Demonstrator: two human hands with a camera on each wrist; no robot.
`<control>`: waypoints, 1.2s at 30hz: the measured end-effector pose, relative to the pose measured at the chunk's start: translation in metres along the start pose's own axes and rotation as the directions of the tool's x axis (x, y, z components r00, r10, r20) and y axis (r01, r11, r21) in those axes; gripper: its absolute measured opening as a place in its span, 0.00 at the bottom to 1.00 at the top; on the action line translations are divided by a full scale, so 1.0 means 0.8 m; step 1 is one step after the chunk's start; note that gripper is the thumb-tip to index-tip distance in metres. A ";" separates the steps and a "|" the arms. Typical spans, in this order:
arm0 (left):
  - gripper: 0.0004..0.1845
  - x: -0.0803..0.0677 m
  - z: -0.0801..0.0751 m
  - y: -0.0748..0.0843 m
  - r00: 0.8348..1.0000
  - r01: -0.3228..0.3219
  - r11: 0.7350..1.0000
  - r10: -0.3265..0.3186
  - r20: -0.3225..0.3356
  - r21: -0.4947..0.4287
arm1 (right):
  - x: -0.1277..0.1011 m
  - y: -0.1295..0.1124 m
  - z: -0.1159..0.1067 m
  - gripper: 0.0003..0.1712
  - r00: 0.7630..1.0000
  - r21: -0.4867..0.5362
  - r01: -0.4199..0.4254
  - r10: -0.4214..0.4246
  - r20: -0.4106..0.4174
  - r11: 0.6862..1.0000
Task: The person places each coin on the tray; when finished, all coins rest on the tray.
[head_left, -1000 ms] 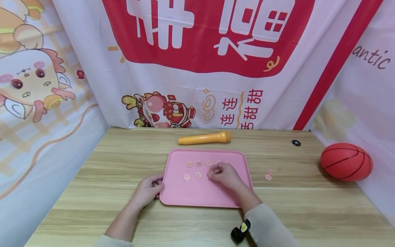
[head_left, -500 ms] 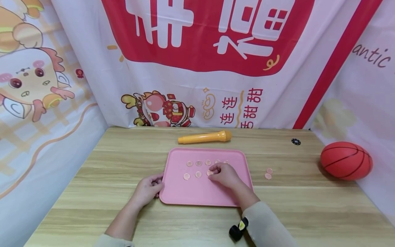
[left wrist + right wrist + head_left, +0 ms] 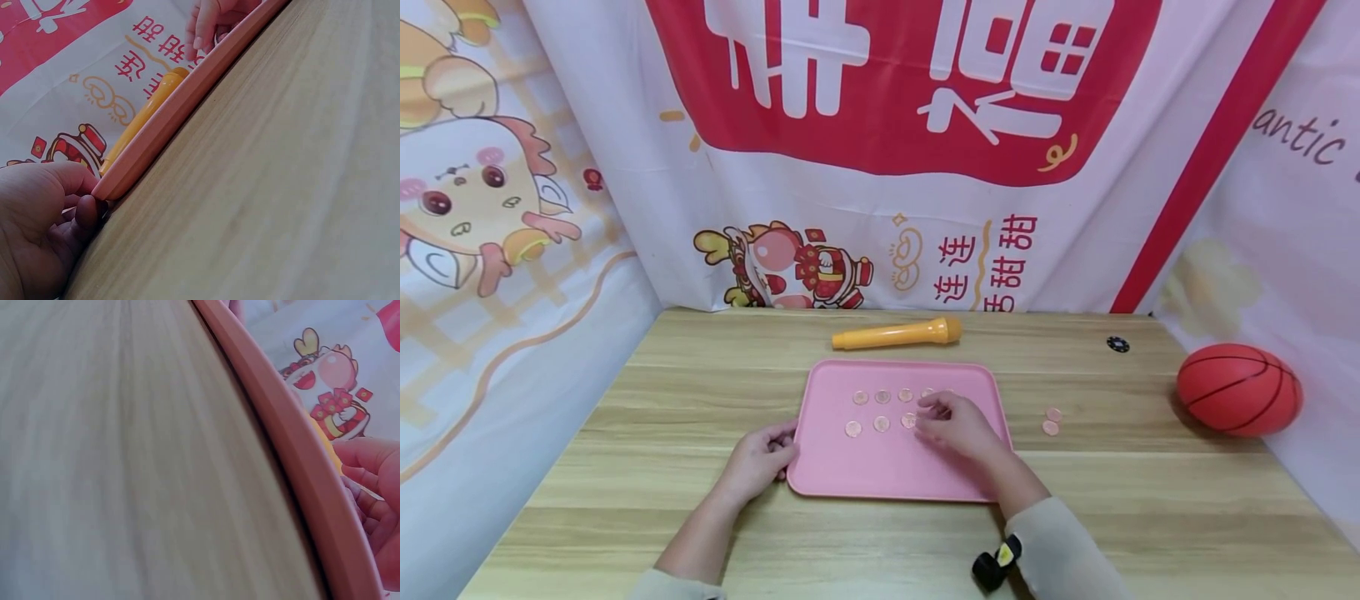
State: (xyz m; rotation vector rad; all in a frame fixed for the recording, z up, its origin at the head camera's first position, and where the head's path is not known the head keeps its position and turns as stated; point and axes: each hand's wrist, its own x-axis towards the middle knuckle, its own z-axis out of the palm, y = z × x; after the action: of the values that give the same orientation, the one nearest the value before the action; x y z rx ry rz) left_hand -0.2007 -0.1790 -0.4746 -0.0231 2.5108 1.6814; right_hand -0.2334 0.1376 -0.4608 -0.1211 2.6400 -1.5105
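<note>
A pink tray (image 3: 850, 471) lies on the table, with several copper coins (image 3: 882, 423) on it in two rows. My left hand (image 3: 754, 462) holds the tray's left rim; in the left wrist view its thumb and fingers (image 3: 78, 178) pinch the tray's edge near a corner. Over the right part of the tray hovers my right hand (image 3: 958, 427), fingers loosely bent and apart from the coin (image 3: 908, 421) at the right of the front row. Nothing shows between its fingers. It partly covers the right end of the back row.
Two more coins (image 3: 1052, 422) lie on the wooden table (image 3: 1112, 492) right of the tray. An orange toy microphone (image 3: 897, 334) lies behind it. Farther right are a black patterned disc (image 3: 1117, 344) and a red toy basketball (image 3: 1238, 390). Printed cloth hangs around the table.
My right hand has let go of the coin in the front row and drawn slightly right, uncovering it. The left hand stays on the tray's rim.
</note>
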 end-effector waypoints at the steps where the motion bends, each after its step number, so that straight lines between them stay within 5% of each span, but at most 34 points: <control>1: 0.25 0.000 0.000 0.001 1.000 0.000 1.000 0.000 -0.001 0.000 | -0.002 0.001 -0.004 0.18 1.000 0.003 0.002 -0.002 -0.007 1.000; 8: 0.25 -0.001 0.000 0.002 1.000 -0.004 1.000 0.004 -0.005 0.005 | -0.013 0.017 -0.048 0.20 0.998 0.033 0.020 -0.018 -0.055 0.999; 15: 0.25 0.000 0.000 0.001 1.000 -0.001 1.000 0.001 -0.002 0.010 | -0.027 0.039 -0.092 0.23 0.986 0.082 -0.058 0.070 -0.153 0.995; 25: 0.25 -0.001 0.000 0.002 1.000 0.001 1.000 -0.001 -0.002 0.003 | -0.052 0.072 -0.147 0.26 0.972 -0.033 -0.110 0.101 -0.210 0.993; 36: 0.25 -0.002 0.000 0.002 1.000 0.007 1.000 -0.007 -0.004 0.003 | -0.065 0.101 -0.168 0.24 0.962 -0.210 -0.186 0.134 -0.237 0.960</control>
State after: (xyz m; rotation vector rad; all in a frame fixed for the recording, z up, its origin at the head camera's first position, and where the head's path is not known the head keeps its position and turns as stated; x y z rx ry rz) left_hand -0.1992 -0.1783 -0.4732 -0.0351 2.5134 1.6770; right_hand -0.1999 0.2996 -0.4603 0.2554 2.9078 -1.2273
